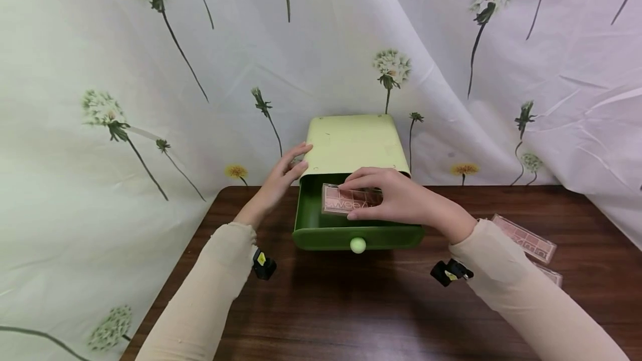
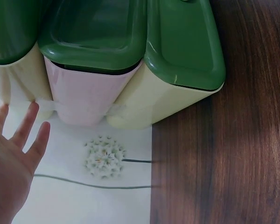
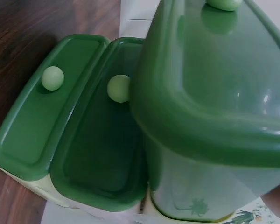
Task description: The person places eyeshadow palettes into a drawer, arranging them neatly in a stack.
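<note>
Head view: right hand (image 1: 401,196) has a palette (image 1: 333,199) pinched at its right end, thumb on the near edge, fingers on the far one. Palette sticks out left of those fingertips, long axis left-right, roughly parallel to the drawer (image 1: 321,239) front and within the opening's outline. Key relation: drawer floor is beneath the right fingers, right hand nearer; drop below the palette is hard to judge. Left hand (image 1: 276,185) sits at the cabinet (image 1: 356,144)'s left side. Other palettes (image 1: 526,238) lie right of the right fingers, past the wrist.

Left wrist: left fingers spread, grasping nothing.

Right wrist: lower drawers (image 3: 32,135), knobs (image 3: 52,78); no fingertips or palette.
</note>
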